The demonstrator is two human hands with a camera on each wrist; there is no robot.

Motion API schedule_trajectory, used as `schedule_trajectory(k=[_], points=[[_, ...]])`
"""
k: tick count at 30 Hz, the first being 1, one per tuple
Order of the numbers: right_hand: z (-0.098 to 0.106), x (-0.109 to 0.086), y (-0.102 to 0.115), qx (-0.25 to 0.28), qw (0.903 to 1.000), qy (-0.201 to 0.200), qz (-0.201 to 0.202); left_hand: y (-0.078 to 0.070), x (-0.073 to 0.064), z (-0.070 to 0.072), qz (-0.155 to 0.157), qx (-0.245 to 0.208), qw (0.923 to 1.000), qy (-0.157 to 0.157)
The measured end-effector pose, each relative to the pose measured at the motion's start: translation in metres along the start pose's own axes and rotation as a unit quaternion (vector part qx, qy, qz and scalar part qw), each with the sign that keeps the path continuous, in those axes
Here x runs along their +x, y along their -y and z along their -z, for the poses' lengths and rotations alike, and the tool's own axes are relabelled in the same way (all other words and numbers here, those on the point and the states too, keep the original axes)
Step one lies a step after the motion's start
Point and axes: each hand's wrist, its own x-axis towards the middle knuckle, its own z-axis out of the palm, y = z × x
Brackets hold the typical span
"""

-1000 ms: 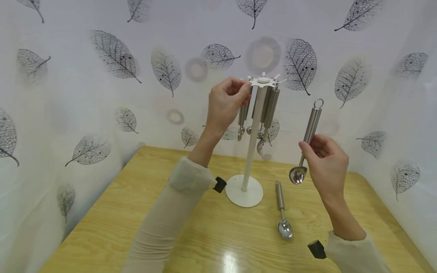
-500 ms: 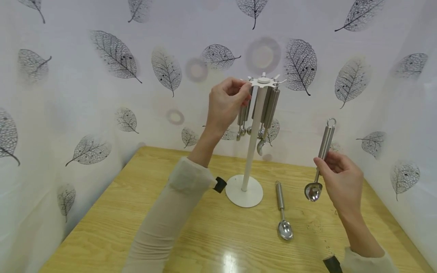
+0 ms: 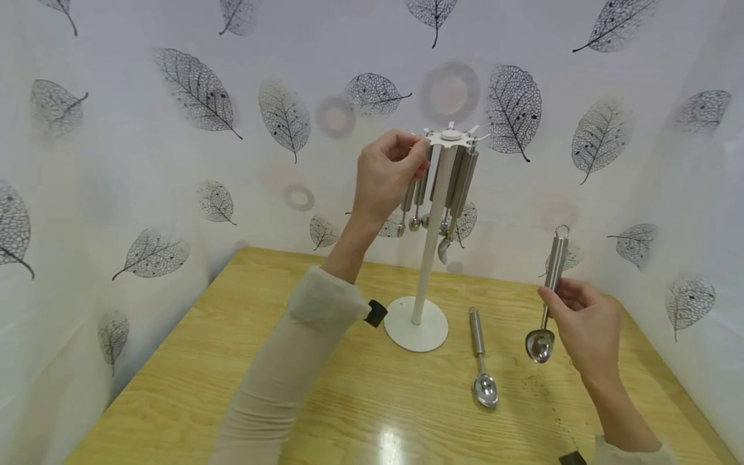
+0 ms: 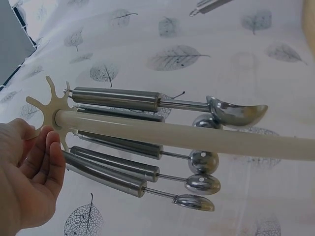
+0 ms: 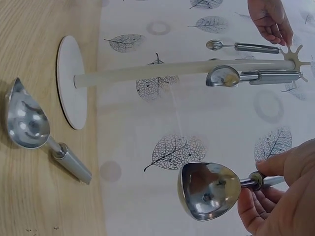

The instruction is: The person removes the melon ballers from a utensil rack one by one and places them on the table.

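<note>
My left hand (image 3: 386, 171) pinches the rim of the star-shaped top (image 3: 451, 137) of a white utensil stand (image 3: 427, 258). Several steel scoops (image 4: 115, 98) hang by their handles from its hooks, some partly behind the hand and pole. In my right hand (image 3: 587, 329) is another steel scoop (image 3: 556, 265), gripped low on its handle. It stands nearly upright, ring up and bowl (image 5: 209, 191) down, off to the right of the stand and above the table. One more scoop (image 3: 481, 361) lies on the table, its bowl toward me.
The stand's round white base (image 3: 415, 339) rests on the wood-grain table (image 3: 349, 400). A pale curtain with a leaf print (image 3: 314, 39) surrounds the table at the back and sides. Small dark specks mark the table below my right hand.
My right hand has moved down and to the right with the scoop, away from the stand. My left hand stays in place. Hanging scoops near it have swung slightly apart.
</note>
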Motion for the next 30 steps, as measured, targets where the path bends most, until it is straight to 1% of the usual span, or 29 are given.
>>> schedule_trajectory(k=[6, 13, 18, 22, 25, 30], points=[[-0.003, -0.006, -0.015, -0.019, 0.9994, 0.028, -0.01, 0.0, 0.001, 0.0, 0.001, 0.0, 1.0, 0.0], [-0.008, -0.015, -0.037, -0.065, 0.9942, 0.083, -0.024, 0.001, 0.0, 0.001, -0.002, -0.008, 0.9999, 0.006], [-0.013, -0.022, -0.052, -0.081, 0.9863, 0.132, -0.058, 0.002, -0.001, 0.002, 0.001, -0.007, 1.0, 0.006], [-0.016, -0.027, -0.062, -0.099, 0.9767, 0.172, -0.083, 0.003, -0.003, 0.004, 0.004, 0.002, 1.0, 0.001], [-0.017, -0.029, -0.066, -0.107, 0.9709, 0.19, -0.1, 0.003, -0.003, 0.003, 0.003, 0.002, 1.0, 0.002], [-0.017, -0.029, -0.07, -0.109, 0.9664, 0.203, -0.114, 0.001, -0.001, 0.0, 0.001, -0.005, 1.0, 0.002]])
